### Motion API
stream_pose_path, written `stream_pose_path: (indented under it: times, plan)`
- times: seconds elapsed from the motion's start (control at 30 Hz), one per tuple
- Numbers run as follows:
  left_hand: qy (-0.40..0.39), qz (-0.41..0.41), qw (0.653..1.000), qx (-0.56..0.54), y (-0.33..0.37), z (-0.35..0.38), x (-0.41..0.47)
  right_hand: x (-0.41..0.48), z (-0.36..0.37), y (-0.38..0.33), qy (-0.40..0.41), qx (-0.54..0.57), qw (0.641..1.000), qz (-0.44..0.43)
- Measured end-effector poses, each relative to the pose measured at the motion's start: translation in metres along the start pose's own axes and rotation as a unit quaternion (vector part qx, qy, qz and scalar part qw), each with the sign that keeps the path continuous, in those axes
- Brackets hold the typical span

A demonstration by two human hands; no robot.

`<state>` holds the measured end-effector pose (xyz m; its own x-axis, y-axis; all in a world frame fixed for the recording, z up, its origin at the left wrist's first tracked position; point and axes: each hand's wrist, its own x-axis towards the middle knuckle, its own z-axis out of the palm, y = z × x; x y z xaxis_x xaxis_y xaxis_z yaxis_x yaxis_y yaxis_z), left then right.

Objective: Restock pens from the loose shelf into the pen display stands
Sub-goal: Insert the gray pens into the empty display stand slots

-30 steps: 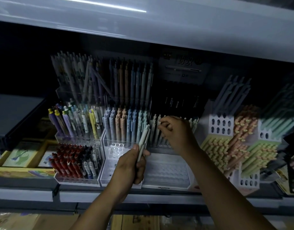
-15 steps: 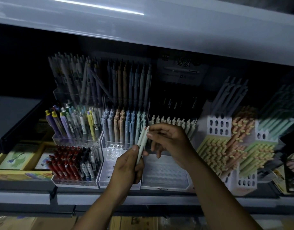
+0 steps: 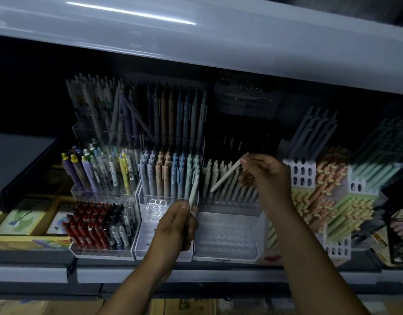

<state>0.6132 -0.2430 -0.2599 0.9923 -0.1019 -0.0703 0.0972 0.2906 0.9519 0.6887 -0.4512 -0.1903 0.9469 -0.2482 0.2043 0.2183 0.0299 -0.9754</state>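
One cream pen (image 3: 225, 176) has just been drawn out of the bundle in the left hand (image 3: 173, 226) and carried to the right; half a second ago the right hand (image 3: 266, 176) was at that bundle. Now the pen is pinched at its upper end between the thumb and the fingers (image 3: 247, 161) of the right hand. It is held slanted above the back row of the clear stand (image 3: 225, 237), its tip pointing down and to the left, close to the cream pens (image 3: 232, 187) already standing there. It is not yet seated in a hole, and whether the tip touches the row cannot be told.

The left hand is kept just in front of the clear stand, at its left corner. Its fingers are curled round the remaining pale pens (image 3: 193, 189), which stand up out of the fist; how many are left cannot be counted in this dim light.

The restocking is judged to be in progress: the back row of the clear stand is partly filled, while its lower front tier shows only empty holes. A free hole must be found next, and the neighbouring pens could be knocked aside if the tip is lowered carelessly
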Motion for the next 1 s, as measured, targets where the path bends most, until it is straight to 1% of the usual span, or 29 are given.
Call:
stream_pose_path:
  times: [0.1,0.2,0.3,0.4,0.5,0.6,0.67,0.8,1.0]
  plan:
    - [-0.009,0.005,1.0,0.005,0.0,-0.002,0.0,0.0,-0.002,0.008,0.001,-0.068,0.997,-0.033]
    - [-0.014,-0.009,1.0,0.004,-0.002,-0.002,0.002,0.0,-0.001,0.015,-0.005,-0.114,0.991,-0.062]
    - [-0.013,-0.029,0.999,-0.001,-0.002,-0.001,0.003,0.002,0.002,0.023,-0.013,-0.145,0.987,-0.068]
    - [-0.006,-0.037,0.999,-0.004,-0.003,0.0,0.003,0.001,0.005,0.034,-0.03,-0.199,0.976,-0.08]
    - [0.005,-0.051,0.998,-0.031,-0.002,0.002,0.004,-0.002,0.01,0.048,-0.041,-0.243,0.965,-0.084]
    - [-0.001,-0.06,0.994,-0.091,0.001,0.005,0.003,-0.002,0.012,0.055,-0.037,-0.263,0.959,-0.097]
    - [-0.001,-0.054,0.992,-0.113,0.001,0.005,0.003,-0.001,0.013,0.056,-0.035,-0.274,0.955,-0.103]
    - [-0.01,-0.035,0.994,-0.108,0.001,0.006,0.002,-0.002,0.013,0.056,-0.056,-0.294,0.947,-0.117]
    - [-0.013,-0.034,0.996,-0.084,0.001,0.006,-0.001,-0.003,0.012,0.057,-0.056,-0.312,0.941,-0.12]
